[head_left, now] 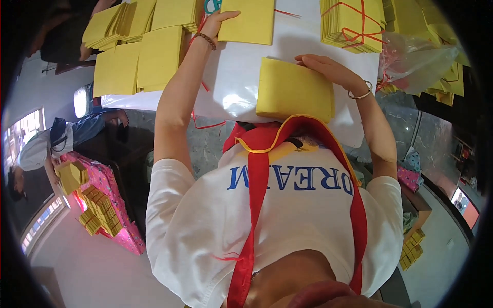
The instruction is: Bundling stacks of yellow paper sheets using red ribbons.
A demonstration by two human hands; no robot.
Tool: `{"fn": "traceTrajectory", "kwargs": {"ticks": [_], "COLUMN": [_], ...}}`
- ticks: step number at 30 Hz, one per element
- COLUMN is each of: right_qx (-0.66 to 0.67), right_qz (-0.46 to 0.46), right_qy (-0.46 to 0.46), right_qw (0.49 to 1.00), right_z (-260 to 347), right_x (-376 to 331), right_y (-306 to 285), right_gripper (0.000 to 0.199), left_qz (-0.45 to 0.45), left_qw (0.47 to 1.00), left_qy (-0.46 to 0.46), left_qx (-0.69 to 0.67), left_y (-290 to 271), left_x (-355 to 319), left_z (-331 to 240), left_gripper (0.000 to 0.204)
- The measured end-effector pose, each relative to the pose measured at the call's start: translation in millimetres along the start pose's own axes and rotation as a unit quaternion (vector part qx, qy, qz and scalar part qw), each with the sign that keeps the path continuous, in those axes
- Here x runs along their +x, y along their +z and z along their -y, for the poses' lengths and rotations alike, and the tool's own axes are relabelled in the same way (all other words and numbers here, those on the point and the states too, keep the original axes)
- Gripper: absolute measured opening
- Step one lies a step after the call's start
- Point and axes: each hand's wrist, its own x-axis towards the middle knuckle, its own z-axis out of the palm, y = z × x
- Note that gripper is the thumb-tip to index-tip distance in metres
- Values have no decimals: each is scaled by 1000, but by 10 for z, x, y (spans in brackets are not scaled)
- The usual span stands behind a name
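Observation:
My left hand [216, 24] is closed on the left edge of a far stack of yellow paper [249, 20], its thumb on top and the other fingers partly hidden. Close to my body lies a second yellow paper stack [292, 90], its sheets slightly bowed. My right hand [328, 71] rests along that stack's far right edge, fingers stretched out and lying against it. Beside my left hand is a teal handle [212, 6], perhaps of scissors, cut off by the frame's top. Both stacks sit on a white-covered table [233, 77].
More yellow stacks [159, 59] fill the table's left side. A bundle tied with red string [353, 23] stands at the far right, next to a clear plastic bag [421, 59]. Loose red string [209, 124] hangs at the near edge. People [38, 141] are at the left.

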Motion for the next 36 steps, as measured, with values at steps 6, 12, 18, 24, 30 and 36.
{"fn": "traceTrajectory", "kwargs": {"ticks": [6, 12, 18, 24, 30, 36], "right_qx": [74, 115, 89, 98, 102, 85], "right_qz": [0, -8, -24, -30, -39, -43], "right_qy": [-7, -25, -27, -28, -33, -41], "right_qw": [997, 993, 995, 994, 993, 995], "right_z": [-33, -48, -27, -42, -89, -85], "right_x": [-106, -134, -169, -151, -164, -150], "right_y": [66, 99, 166, 194, 237, 235], "right_gripper": [41, 42, 44, 46, 47, 47], "left_qz": [36, 81, 112, 71, 66, -38], "left_qw": [999, 981, 960, 948, 937, 898], "left_qy": [19, -118, -189, -112, -48, 94], "left_qx": [17, 131, 172, 290, 340, 429], "left_y": [-6, 62, 74, 182, 289, 267], "left_x": [-84, -125, -41, -133, -286, -282], "left_z": [-21, -166, -294, -399, -502, -461], "left_gripper": [44, 44, 46, 56, 75, 74]}}
